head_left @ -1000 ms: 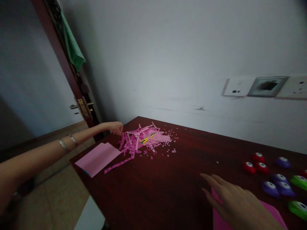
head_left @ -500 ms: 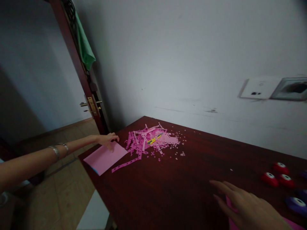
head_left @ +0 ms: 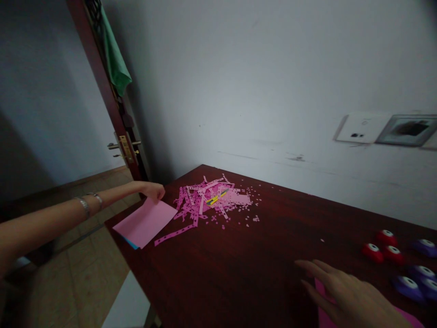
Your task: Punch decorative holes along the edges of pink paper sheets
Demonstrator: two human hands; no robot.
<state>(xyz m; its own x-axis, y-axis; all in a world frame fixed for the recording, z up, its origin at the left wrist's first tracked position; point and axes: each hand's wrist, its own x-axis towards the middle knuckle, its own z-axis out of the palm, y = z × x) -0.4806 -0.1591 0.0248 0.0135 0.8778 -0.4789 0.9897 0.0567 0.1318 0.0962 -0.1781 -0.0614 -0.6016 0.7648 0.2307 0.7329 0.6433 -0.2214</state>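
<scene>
At the left edge of the table my left hand is closed, pinching the far edge of a pink paper sheet. A blue sheet peeks out beneath it at the near corner. Low on the right, my right hand lies with fingers stretched out over another pink paper, most of which the hand and the frame edge hide. Beside the left hand is a heap of punched pink paper strips with a yellow utility knife on top.
Small pink cut-outs lie scattered beside the heap on the dark red table. Several red craft punches and purple craft punches stand at the right. A wall bounds the back; an open door is at the left.
The fingers of my left hand have closed on the pink sheet's edge, and the sheet is slightly raised, showing more blue. My right hand stays on its paper. The view has shifted slightly right.
</scene>
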